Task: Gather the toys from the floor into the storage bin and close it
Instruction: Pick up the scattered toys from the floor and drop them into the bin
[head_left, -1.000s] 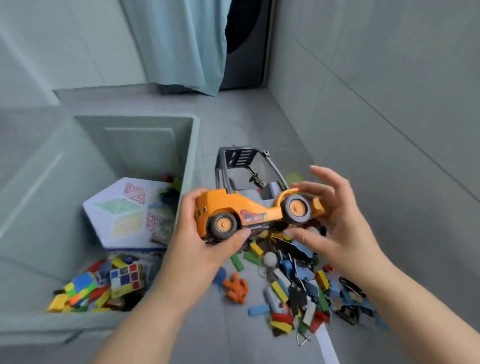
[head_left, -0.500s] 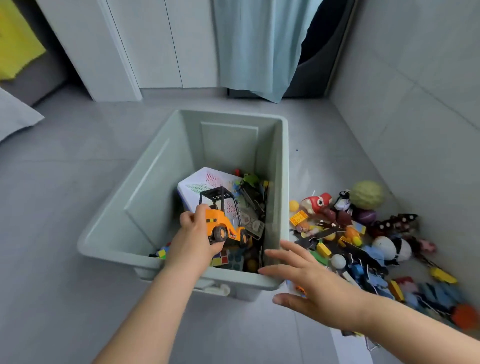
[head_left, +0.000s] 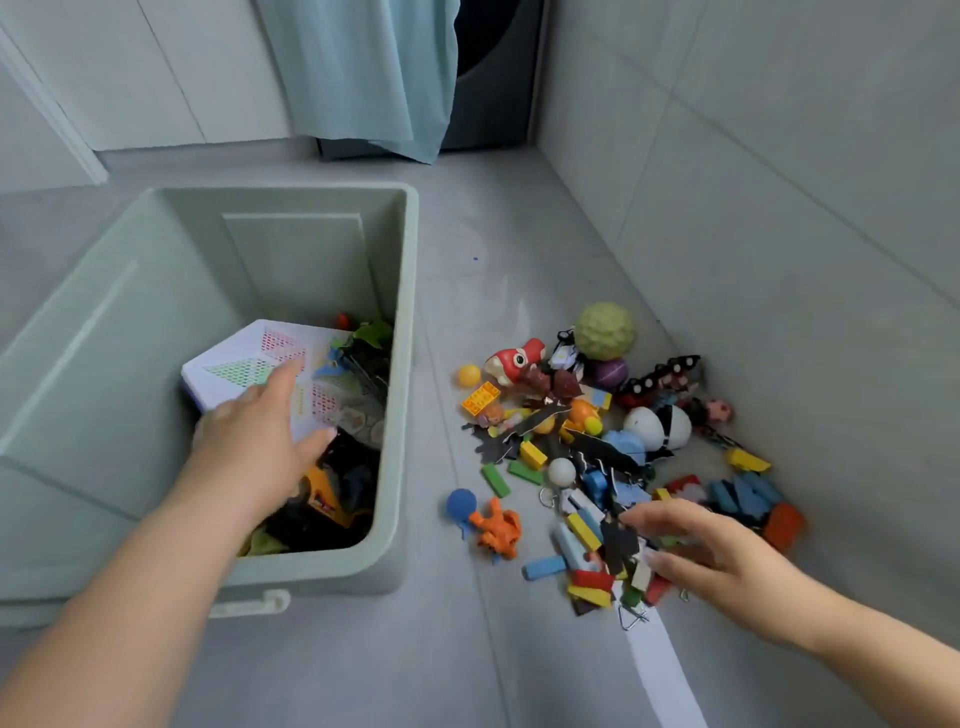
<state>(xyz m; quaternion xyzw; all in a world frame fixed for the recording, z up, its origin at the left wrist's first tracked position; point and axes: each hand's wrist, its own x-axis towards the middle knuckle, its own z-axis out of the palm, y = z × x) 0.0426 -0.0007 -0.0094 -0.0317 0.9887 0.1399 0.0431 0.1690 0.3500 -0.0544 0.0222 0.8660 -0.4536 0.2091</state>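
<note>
toys (head_left: 597, 457): heaped on the floor (head_left: 467, 665) at centre right of the frame, close to the wall (head_left: 779, 234); some are already in the bin.
storage bin (head_left: 406, 364): left of the frame, open, no lid in sight; inside are a white peg board (head_left: 260, 358) and an orange truck (head_left: 324, 496).
left hand (head_left: 260, 447): over the bin's near right corner, fingers straight and loose, nothing in it.
right hand (head_left: 711, 556): low over the near edge of the pile, fingers spread, empty as far as the blur lets me say.
blocks (head_left: 584, 530): small, stiff, light and probably slick; i'd rake fingers under them and scoop a handful.
green ball (head_left: 604, 331): knobbly, upper edge of the pile; likely to roll, so cup it from above.
white egg (head_left: 644, 423): smooth shell and could slip, so cradle it whole in the palm.
orange figure (head_left: 498, 527): just beside a blue ball, apart from the heap; pinch it by the body.
binder clip (head_left: 631, 618): thin wire, nearest the bottom of the frame; pick it up by the loop.
progress: looks like midway, with closing the bin a good way off.
</note>
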